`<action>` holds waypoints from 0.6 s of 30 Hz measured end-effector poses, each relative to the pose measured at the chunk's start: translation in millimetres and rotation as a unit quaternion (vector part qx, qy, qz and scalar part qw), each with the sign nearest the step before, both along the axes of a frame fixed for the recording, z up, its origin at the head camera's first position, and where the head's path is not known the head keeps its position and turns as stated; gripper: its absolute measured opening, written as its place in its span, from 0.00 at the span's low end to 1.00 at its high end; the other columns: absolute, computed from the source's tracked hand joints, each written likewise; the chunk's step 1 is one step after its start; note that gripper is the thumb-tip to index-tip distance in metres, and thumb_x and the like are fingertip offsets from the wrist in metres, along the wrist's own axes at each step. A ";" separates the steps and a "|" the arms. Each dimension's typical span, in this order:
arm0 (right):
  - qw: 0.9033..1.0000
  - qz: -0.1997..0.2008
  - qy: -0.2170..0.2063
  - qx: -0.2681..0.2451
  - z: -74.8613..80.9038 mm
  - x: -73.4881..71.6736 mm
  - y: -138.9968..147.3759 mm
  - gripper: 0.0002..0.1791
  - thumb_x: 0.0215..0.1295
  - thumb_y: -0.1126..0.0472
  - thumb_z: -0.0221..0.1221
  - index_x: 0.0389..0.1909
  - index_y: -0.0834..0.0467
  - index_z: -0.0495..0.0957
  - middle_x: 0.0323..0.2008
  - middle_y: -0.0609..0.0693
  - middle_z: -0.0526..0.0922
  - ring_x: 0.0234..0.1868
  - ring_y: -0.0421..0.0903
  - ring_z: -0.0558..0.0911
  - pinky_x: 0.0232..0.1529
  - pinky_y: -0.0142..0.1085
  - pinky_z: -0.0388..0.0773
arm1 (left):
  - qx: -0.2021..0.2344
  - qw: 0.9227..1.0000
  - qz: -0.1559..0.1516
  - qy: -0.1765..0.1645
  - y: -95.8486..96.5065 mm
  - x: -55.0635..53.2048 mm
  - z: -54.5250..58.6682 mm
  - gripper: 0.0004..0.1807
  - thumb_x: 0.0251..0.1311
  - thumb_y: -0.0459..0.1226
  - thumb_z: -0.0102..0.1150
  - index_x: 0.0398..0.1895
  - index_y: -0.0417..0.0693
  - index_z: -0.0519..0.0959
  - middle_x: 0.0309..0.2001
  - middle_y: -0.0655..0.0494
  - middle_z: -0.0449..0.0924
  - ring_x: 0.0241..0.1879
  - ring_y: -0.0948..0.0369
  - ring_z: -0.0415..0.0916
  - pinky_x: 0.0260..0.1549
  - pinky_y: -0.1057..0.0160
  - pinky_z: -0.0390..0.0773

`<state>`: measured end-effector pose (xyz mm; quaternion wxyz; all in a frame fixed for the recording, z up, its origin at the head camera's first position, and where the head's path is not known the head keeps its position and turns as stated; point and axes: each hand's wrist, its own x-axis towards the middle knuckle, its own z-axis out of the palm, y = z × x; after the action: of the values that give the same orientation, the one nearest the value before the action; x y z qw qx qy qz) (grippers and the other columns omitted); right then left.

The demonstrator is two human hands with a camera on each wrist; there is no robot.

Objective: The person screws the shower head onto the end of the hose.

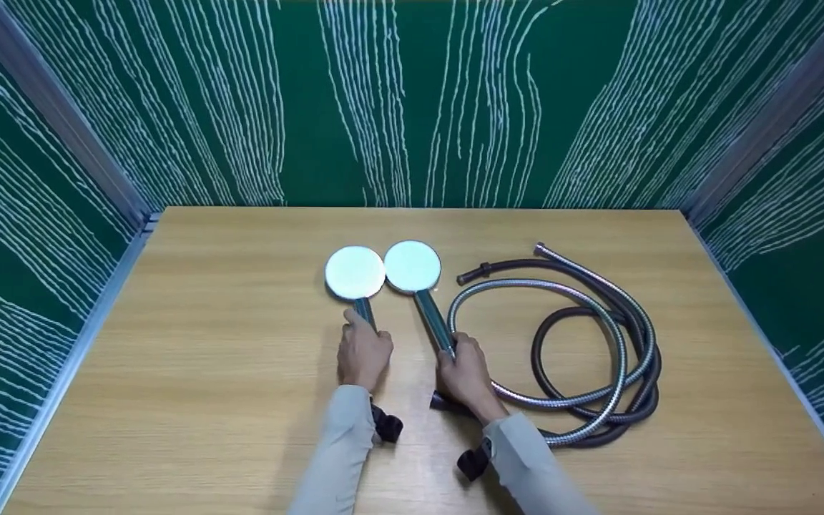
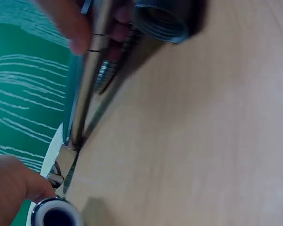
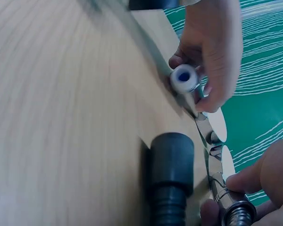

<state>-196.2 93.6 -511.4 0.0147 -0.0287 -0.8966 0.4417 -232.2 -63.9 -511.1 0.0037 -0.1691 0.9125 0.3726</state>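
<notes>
My left hand [image 1: 365, 350] grips the handle of the left hand shower [image 1: 355, 272], whose round pale face points up. The open threaded end of that handle [image 3: 184, 78] shows in the right wrist view. To its right, my right hand [image 1: 466, 368] holds the second hand shower [image 1: 412, 266] by the lower end of its green-looking handle. The two round heads sit side by side, their rims meeting in the head view. A ribbed silver hose [image 3: 239, 217] shows at the base of the right handle. Close by lies the black hose's wide end nut [image 3: 172, 160].
Right of my hands, the silver metal hose [image 1: 623, 357] and the dark hose [image 1: 537, 350] lie in overlapping loops on the wooden table [image 1: 204, 343]. Their far ends point toward the back. Green walls [image 1: 426, 107] with white streaks enclose the table at the back and sides.
</notes>
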 end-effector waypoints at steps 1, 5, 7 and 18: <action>1.000 -0.003 -0.002 0.002 -0.8 0.0 -1.0 0.17 0.62 0.69 0.55 0.49 0.75 0.71 0.38 0.63 0.76 0.41 0.55 0.77 0.45 0.48 0.80 | 0.030 0.999 0.003 -0.014 -2.6 0.2 1.5 0.29 0.61 0.40 0.54 0.60 0.38 0.57 0.44 0.40 0.77 0.36 0.47 0.80 0.29 0.52 0.81; 1.000 -0.010 -0.001 0.028 -1.6 -0.6 -2.6 0.15 0.60 0.68 0.57 0.47 0.72 0.71 0.34 0.59 0.76 0.36 0.52 0.77 0.37 0.44 0.81 | 0.111 0.992 0.009 -0.055 -12.4 1.7 7.0 0.27 0.59 0.42 0.53 0.56 0.36 0.61 0.40 0.43 0.77 0.34 0.52 0.78 0.31 0.58 0.80; 0.999 -0.010 -0.004 0.048 -1.0 -1.7 -2.3 0.13 0.58 0.68 0.59 0.43 0.70 0.71 0.31 0.57 0.76 0.32 0.50 0.77 0.31 0.42 0.80 | 0.157 0.986 0.009 -0.062 -17.0 3.9 8.3 0.22 0.58 0.42 0.53 0.50 0.35 0.65 0.35 0.46 0.74 0.31 0.54 0.76 0.28 0.62 0.78; 0.976 0.008 0.097 0.195 6.9 10.4 -3.0 0.15 0.56 0.63 0.64 0.42 0.65 0.75 0.31 0.54 0.75 0.30 0.48 0.77 0.24 0.41 0.80 | 0.487 0.872 0.018 -0.047 -35.5 25.9 2.6 0.06 0.51 0.28 0.45 0.32 0.42 0.61 0.16 0.58 0.65 0.11 0.68 0.62 0.07 0.75 0.64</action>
<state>-185.7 90.6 -504.6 0.1030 0.0249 -0.9600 0.2593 -206.3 -99.4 -508.5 0.1214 -0.1798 0.6114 0.7610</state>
